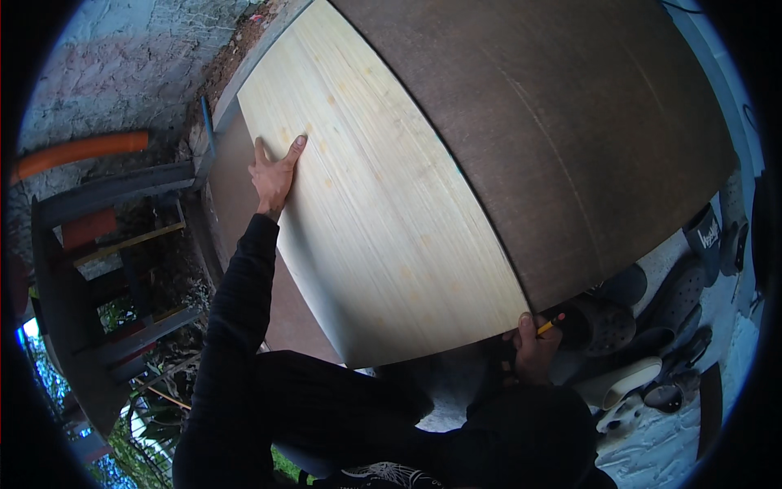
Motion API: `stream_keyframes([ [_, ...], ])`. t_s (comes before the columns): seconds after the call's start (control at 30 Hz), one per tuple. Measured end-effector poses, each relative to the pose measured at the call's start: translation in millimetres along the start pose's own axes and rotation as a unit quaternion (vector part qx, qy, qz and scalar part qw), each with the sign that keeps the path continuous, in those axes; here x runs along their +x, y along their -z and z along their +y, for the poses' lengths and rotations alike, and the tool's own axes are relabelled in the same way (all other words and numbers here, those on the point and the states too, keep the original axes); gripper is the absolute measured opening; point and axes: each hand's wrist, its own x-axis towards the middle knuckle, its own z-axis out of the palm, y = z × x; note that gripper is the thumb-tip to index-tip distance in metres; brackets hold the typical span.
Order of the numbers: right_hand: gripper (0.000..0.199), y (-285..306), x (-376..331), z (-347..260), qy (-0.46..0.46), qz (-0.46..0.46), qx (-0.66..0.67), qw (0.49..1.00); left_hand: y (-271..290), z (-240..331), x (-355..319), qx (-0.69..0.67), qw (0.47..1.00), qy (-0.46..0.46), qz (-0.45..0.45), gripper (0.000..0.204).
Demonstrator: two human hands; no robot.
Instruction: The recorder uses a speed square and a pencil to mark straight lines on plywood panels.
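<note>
"State the position of the panel."

"The pale wooden panel lies in front of the seated person, face up. Its long axis runs from the far upper left to the near lower right. The near edge sits just beyond the knees."

"Which hand is nearer?"

"Both are in contact. The left hand is at the left long edge, arm extended, fingers and thumb spread, the thumb resting on the face. The right hand is at the near right corner, arm bent close to the body. From the left hand, the panel extends rightward and back toward the lap; from the right hand, it extends forward and left."

"Specify the right hand's grip."

"Closed around a yellow pencil, with the thumb against the panel corner. Whether fingers pass beneath the corner, I cannot tell from here."

"List adjacent items and obstructions."

"Right side: a dark brown board runs along the whole right long edge, leaving no visible gap; whether the edges abut or overlap is unclear. Left side: a reddish-brown board shows from under the panel. Beyond the right hand: dark clogs and a pale shoe. Far left, well apart: a dark frame and an orange pipe by the wall. A blue rod stands near the panel's far left corner."
</note>
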Motion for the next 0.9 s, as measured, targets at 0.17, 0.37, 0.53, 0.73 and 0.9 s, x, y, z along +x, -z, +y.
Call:
stream_keyframes([
  [0.17,0.035,-5,-2,-13,-0.040,-0.008,-0.016,0.999,-1,-10,11,0.004,1.000,-0.008,0.015,0.129],
  [0.37,0.033,-1,0,-4,0.011,-0.013,0.018,1.000,-2,-7,8,-0.027,0.999,-0.024,-0.016,0.128],
  [0.53,0.032,-3,0,-8,0.001,-0.017,0.025,1.000,-1,-21,17,-0.064,0.997,-0.043,-0.006,0.126],
  [0.73,0.031,0,0,-7,-0.016,-0.022,0.041,0.999,1,-8,5,-0.110,0.993,-0.046,-0.022,0.124],
  [0.9,0.031,-2,0,-6,0.004,-0.031,0.030,0.999,1,-17,10,-0.060,0.997,-0.053,0.004,0.126],
])
